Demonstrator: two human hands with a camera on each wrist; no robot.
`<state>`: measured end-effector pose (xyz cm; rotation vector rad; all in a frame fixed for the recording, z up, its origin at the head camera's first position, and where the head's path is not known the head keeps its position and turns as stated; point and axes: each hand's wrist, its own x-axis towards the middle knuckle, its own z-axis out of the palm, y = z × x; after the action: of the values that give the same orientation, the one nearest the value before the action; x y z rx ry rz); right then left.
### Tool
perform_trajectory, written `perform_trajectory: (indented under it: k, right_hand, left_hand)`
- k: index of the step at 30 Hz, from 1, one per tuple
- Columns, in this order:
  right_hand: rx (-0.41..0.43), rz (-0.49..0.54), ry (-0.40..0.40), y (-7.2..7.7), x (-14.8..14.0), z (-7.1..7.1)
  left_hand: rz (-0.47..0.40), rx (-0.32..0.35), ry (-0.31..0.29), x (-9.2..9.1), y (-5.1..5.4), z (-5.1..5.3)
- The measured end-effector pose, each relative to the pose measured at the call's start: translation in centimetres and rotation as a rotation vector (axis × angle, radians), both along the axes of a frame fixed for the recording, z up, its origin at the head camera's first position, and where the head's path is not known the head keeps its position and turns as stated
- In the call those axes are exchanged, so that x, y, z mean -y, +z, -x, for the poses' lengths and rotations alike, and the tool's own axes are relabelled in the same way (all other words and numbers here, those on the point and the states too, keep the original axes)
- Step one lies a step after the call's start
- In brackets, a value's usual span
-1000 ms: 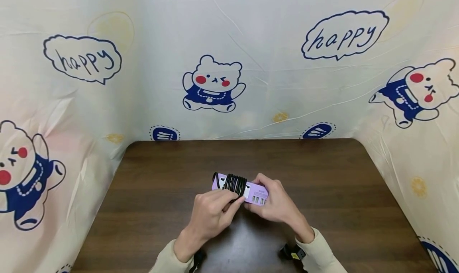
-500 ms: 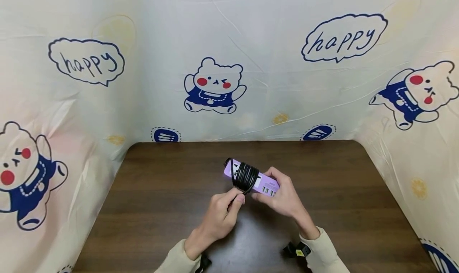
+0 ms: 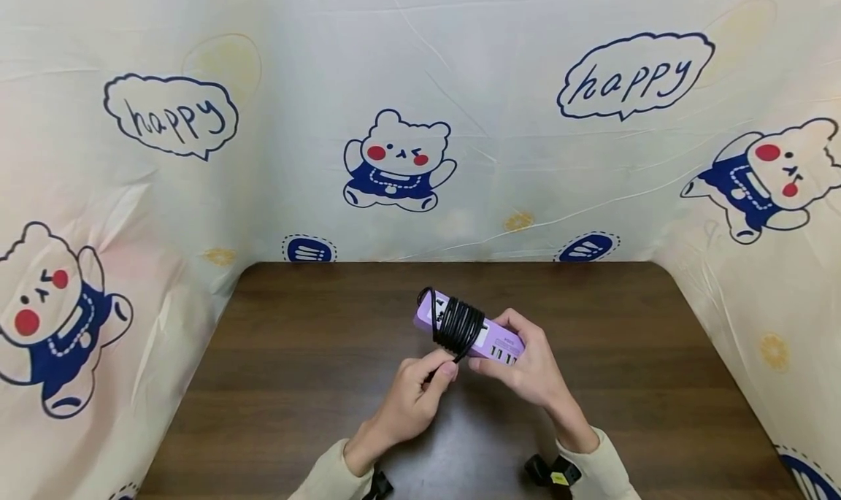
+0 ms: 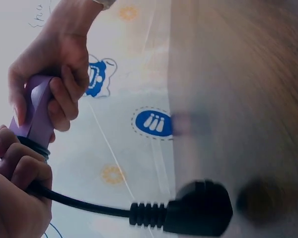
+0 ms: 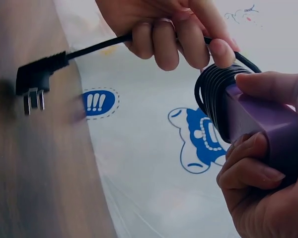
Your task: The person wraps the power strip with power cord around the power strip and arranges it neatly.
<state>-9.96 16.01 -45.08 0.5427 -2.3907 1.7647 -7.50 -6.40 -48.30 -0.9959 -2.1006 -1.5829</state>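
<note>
A purple power strip (image 3: 497,341) with USB ports and sockets is held above the table, tilted, its far end up to the left. My right hand (image 3: 534,358) grips its near right end, thumb on one side and fingers curled round the other. Black cord (image 3: 458,326) is wound in several tight turns about the strip's middle, and one loop passes over the far end. My left hand (image 3: 415,395) pinches the cord just below the turns. From that hand the cord's free end hangs out to a black plug (image 5: 34,79) with metal prongs, seen in both wrist views.
A dark brown wooden table (image 3: 315,339) lies below the hands. Pale printed cloth (image 3: 499,84) with bears and lettering rises behind it and on both sides. Black wrist camera gear (image 3: 555,472) sits at the right sleeve.
Both hands and the strip have shifted right and up from a second ago. The left hand has drawn back from over the turns and now pinches the cord below them.
</note>
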Motion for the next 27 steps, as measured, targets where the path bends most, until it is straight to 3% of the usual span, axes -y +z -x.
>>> perform_trajectory:
  k: [8, 14, 21, 27]
  right_hand:
    - [-0.057, 0.052, 0.029, 0.7, 0.0, -0.4]
    - [-0.065, 0.072, 0.046, 1.0, -0.2, -0.5]
    - [-0.047, 0.165, 0.101, 1.6, -1.2, -0.4]
    - [-0.021, 0.247, 0.121, 2.3, -2.4, -0.6]
  left_hand:
    - [-0.001, 0.006, -0.075, -0.7, 0.4, -0.5]
    - [-0.044, 0.011, -0.093, -0.7, 0.0, -0.1]
    - [-0.079, 0.126, -0.312, 0.3, -0.8, 0.8]
    - [-0.063, 0.208, -0.422, 1.2, -1.3, 1.6]
